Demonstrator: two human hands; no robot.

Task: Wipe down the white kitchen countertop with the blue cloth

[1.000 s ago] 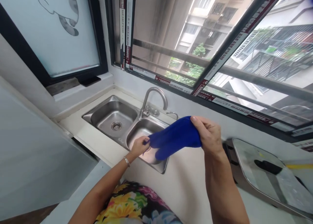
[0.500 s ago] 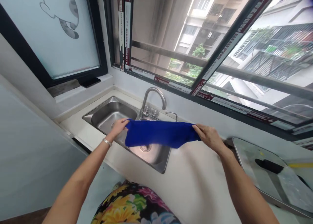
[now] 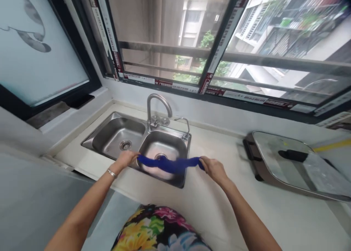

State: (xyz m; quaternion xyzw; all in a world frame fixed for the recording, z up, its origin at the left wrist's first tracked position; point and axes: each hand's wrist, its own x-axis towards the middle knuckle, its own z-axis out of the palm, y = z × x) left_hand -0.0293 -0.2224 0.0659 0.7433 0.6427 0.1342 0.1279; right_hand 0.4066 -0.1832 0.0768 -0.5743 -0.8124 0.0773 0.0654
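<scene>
A blue cloth (image 3: 168,164) is stretched into a narrow band over the front of the right sink basin (image 3: 161,147). My left hand (image 3: 126,158) grips its left end above the front rim of the double steel sink (image 3: 90,143). My right hand (image 3: 214,167) grips the right end over the white counter (image 3: 219,207), just right of the sink. The cloth sags slightly in the middle and looks blurred by motion. A curved steel tap (image 3: 156,105) stands behind the basins.
An electric griddle with a glass lid and black handle (image 3: 293,159) sits on the counter at the right. A wide window (image 3: 219,50) runs behind the sink. A frosted pane with a drawing is at the left. My flowered clothing shows at the bottom.
Both hands have lowered the cloth from chest height to the sink's front edge. It went from bunched, to spread wide, to pulled into a thin band. The camera tilted down.
</scene>
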